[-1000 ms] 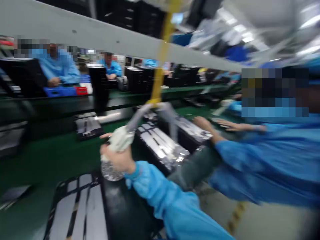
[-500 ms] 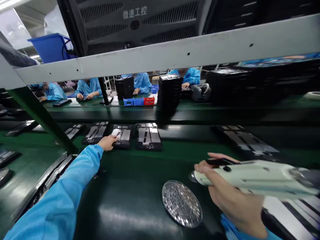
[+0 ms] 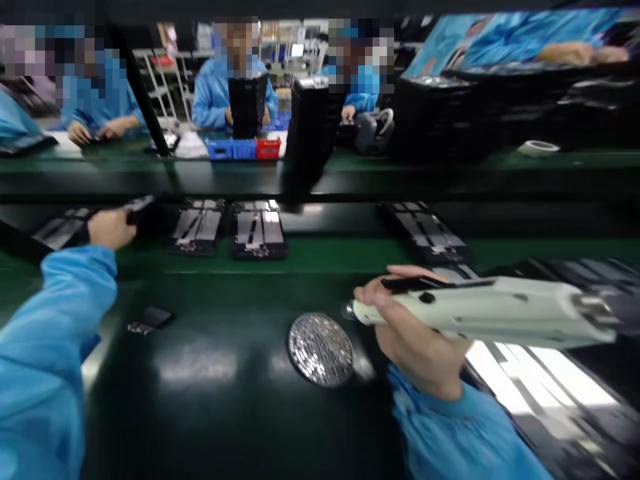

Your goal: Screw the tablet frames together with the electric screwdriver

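At the left, my left hand point(image 3: 113, 229) grips the edge of a dark, flat tablet-like device point(image 3: 147, 215), which is tilted up off the belt; its fingertips are partly hidden. My right hand point(image 3: 413, 330) is wrapped round a pale green electric screwdriver point(image 3: 500, 308), held level with its tip pointing left. Just left of and below that tip lies a round dish point(image 3: 320, 350) of small shiny metal pieces, probably screws. Two opened devices with silvery insides, a nearer one point(image 3: 200, 227) and another point(image 3: 259, 230), lie to the right of my left hand.
More opened devices lie on the belt point(image 3: 425, 233) and under my right forearm point(image 3: 550, 387). A small dark piece point(image 3: 157, 317) rests on the green bench. Across the line stand stacked black trays point(image 3: 313, 127), blue bins point(image 3: 233, 148) and a red bin point(image 3: 269, 148), with co-workers in blue behind.
My left hand has moved left, and a device is now lifted and tilted in it. My right hand still holds the screwdriver. The view has shifted, showing more of the co-workers.
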`<state>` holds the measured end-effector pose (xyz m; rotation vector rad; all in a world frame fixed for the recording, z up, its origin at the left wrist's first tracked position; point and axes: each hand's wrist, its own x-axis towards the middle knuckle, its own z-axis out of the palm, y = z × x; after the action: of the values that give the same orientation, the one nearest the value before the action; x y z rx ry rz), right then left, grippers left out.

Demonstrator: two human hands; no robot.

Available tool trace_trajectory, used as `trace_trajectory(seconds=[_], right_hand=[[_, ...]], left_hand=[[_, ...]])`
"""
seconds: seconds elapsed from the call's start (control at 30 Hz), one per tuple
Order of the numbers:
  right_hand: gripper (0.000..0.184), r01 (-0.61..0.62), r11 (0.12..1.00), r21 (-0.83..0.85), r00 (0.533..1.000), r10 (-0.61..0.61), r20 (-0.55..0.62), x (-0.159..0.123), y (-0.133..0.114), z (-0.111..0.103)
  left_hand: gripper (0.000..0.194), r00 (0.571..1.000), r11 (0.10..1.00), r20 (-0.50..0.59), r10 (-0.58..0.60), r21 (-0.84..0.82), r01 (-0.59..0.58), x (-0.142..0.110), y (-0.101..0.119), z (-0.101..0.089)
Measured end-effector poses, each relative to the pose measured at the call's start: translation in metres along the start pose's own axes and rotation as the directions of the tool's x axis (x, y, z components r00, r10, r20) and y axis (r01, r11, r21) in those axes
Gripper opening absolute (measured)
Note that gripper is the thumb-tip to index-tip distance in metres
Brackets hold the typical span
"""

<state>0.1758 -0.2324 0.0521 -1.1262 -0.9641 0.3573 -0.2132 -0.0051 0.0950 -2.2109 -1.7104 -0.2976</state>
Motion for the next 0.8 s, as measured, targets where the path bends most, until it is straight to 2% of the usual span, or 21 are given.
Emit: trace_trajectory(seconds=[0.1, 0.2, 0.23, 0.3, 0.37, 0.4, 0.43, 0.53, 0.6, 0.67, 0.7, 0.77, 0.8], right_hand=[[0.028, 0.008, 0.997, 0.083, 0.999, -0.011, 0.038, -0.003, -0.006, 0.0], [0.028, 0.006, 0.995, 0.105, 0.997, -0.014, 0.074, -0.005, -0.011, -0.002], [0.028, -0.01, 0.993, 0.122, 0.996, -0.001, 0.085, -0.006, -0.012, -0.002], [0.026, -0.036, 0.985, 0.171, 0.994, 0.018, 0.11, -0.007, -0.012, -0.002], [0.026, -0.048, 0.98, 0.193, 0.991, 0.022, 0.135, -0.009, -0.01, -0.001], [0.026, -0.051, 0.981, 0.187, 0.989, 0.023, 0.148, -0.011, -0.008, 0.0], [0.026, -0.056, 0.983, 0.173, 0.986, 0.028, 0.162, -0.012, -0.004, 0.0], [0.023, -0.102, 0.987, 0.125, 0.978, 0.076, 0.196, -0.018, 0.008, 0.005], [0.022, -0.145, 0.982, 0.119, 0.972, 0.119, 0.203, -0.022, 0.017, 0.009], [0.022, -0.186, 0.976, 0.115, 0.966, 0.16, 0.204, -0.026, 0.026, 0.015], [0.022, -0.202, 0.973, 0.11, 0.963, 0.176, 0.205, -0.027, 0.03, 0.017], [0.021, -0.223, 0.97, 0.095, 0.957, 0.199, 0.211, -0.029, 0.038, 0.022], [0.02, -0.227, 0.97, 0.086, 0.956, 0.205, 0.21, -0.03, 0.041, 0.024]], left_hand=[[0.068, 1.0, 1.0, -0.024, 0.0, -0.027, -0.001, -0.014, 0.029, -0.023], [0.053, 0.99, 0.991, -0.048, 0.134, -0.003, -0.135, -0.075, 0.073, -0.049], [0.047, 0.964, 0.968, -0.083, 0.252, 0.015, -0.252, -0.102, 0.089, -0.057], [0.037, 0.816, 0.851, -0.251, 0.52, 0.066, -0.522, -0.159, 0.121, -0.068], [0.036, 0.696, 0.75, -0.304, 0.651, 0.116, -0.651, -0.212, 0.151, -0.075], [0.035, 0.667, 0.718, -0.29, 0.686, 0.119, -0.686, -0.236, 0.165, -0.077], [0.035, 0.66, 0.7, -0.261, 0.705, 0.109, -0.705, -0.256, 0.178, -0.078], [0.034, 0.675, 0.687, -0.196, 0.711, -0.008, -0.727, -0.298, 0.205, -0.075], [0.03, 0.672, 0.653, -0.2, 0.713, -0.161, -0.74, -0.301, 0.206, -0.068], [0.024, 0.681, 0.622, -0.238, 0.693, -0.281, -0.731, -0.282, 0.19, -0.056], [0.021, 0.707, 0.642, -0.248, 0.662, -0.299, -0.706, -0.266, 0.175, -0.048], [0.014, 0.768, 0.735, -0.251, 0.59, -0.228, -0.639, -0.228, 0.14, -0.029], [0.017, 0.836, 0.823, -0.191, 0.514, -0.164, -0.543, -0.21, 0.122, -0.018]])
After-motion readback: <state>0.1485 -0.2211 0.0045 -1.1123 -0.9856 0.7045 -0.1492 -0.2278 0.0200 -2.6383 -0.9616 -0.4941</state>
